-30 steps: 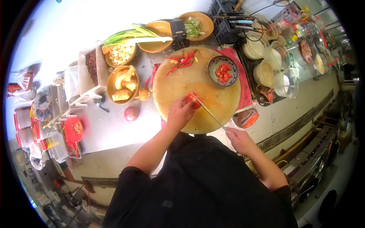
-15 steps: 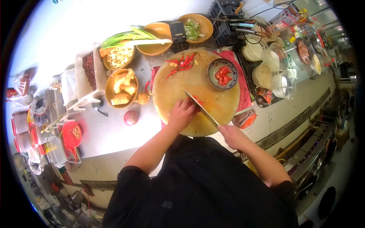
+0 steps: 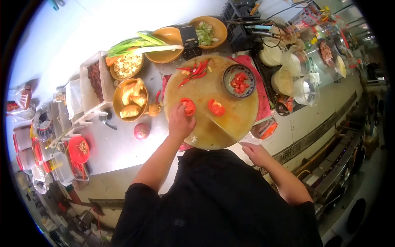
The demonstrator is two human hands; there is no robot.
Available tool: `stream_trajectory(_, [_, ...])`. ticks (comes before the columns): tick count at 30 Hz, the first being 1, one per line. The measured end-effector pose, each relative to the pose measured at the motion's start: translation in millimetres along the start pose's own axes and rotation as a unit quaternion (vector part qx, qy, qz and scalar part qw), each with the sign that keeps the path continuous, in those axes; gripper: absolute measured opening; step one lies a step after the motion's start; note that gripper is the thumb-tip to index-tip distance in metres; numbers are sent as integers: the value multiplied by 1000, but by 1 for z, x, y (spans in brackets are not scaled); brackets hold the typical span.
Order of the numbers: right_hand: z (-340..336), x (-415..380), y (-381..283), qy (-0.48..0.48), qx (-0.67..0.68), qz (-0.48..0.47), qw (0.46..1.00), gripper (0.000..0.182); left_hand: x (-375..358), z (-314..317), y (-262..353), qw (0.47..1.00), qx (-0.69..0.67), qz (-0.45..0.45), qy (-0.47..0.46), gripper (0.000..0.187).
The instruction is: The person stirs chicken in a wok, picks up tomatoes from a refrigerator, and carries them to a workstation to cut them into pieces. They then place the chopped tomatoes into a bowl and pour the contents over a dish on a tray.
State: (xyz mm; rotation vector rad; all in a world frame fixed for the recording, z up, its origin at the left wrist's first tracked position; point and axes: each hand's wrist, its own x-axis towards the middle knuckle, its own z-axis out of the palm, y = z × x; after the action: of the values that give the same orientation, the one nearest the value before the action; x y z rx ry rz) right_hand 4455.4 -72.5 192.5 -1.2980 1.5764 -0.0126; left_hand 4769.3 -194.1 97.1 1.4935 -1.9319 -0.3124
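Note:
On the round cutting board, my left hand grips a tomato half with its cut face showing. A second tomato half lies cut side up just to the right, touched by neither hand. My right hand is closed round the handle of a kitchen knife, held at the board's near right edge; its blade reaches in over the board, close below the second half. A patterned bowl of chopped tomato pieces stands at the board's upper right. Several red chillies lie at the back.
Bowls of ginger, garlic cloves and chopped scallion stand behind and left of the board, with long scallions across. A red onion sits on the counter. A knife rack and seasoning tubs stand right.
The two tomato halves now lie apart with cut faces up. My left hand has moved left with one half. My right hand has drawn the knife back toward me, off the tomato.

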Motion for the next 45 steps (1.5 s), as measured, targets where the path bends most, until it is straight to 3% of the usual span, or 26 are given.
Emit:
stream_trajectory(1, [-1, -7, 2, -13, 11, 11, 1000, 43, 5, 0, 4, 1000, -1, 2, 1, 45])
stream_trajectory(3, [4, -21, 4, 15, 59, 25, 998, 43, 11, 6, 16, 985, 57, 156, -46, 40])
stream_trajectory(4, [6, -26, 4, 40, 106, 39, 993, 43, 16, 13, 24, 985, 57, 156, -46, 40])
stream_trajectory(6, [6, -24, -4, 79, 104, 26, 991, 43, 25, 27, 41, 972, -2, 156, -177, 44])
stream_trajectory(9, [-5, -16, -21, 112, 94, 11, 989, 44, 29, 34, 53, 968, -34, 155, -195, 34])
stream_trajectory(13, [-6, -12, -31, 108, 49, -21, 993, 44, 22, 41, 46, 955, -51, 165, -241, 38])
stream_trajectory(15, [-10, -11, -40, 94, 23, -15, 995, 45, 20, 40, 45, 955, -13, 211, -206, 42])
stream_trajectory(18, [-16, -14, -47, 71, -22, -5, 997, 45, 16, 37, 44, 945, 51, 234, -224, 46])
stream_trajectory(22, [-27, -16, -52, 49, -55, -8, 997, 46, 12, 36, 45, 943, 49, 217, -249, 50])
stream_trajectory(29, [-9, 37, -42, 19, -94, -14, 995, 45, 4, 45, 41, 964, -58, 158, -207, 48])
stream_trajectory(34, [-6, 52, -40, 52, 16, -77, 996, 46, 1, 41, 38, 960, -47, 153, -231, 51])
stream_trajectory(38, [-15, 12, -38, 69, 43, -39, 996, 46, 16, 45, 47, 968, -5, 181, -175, 49])
stream_trajectory(40, [-9, 1, -25, 151, 102, -51, 982, 44, 34, 48, 50, 966, 12, 209, -153, 48])
stream_trajectory(42, [-12, -10, -23, 146, 107, -16, 983, 43, 50, 51, 52, 933, -35, 233, -272, 44])
stream_trajectory(43, [-13, -15, -22, 136, 111, 20, 984, 42, 51, 53, 55, 932, -36, 237, -272, 44])
stream_trajectory(45, [-9, -22, -11, 135, 109, 42, 984, 43, 53, 60, 60, 921, 17, 164, -353, 41])
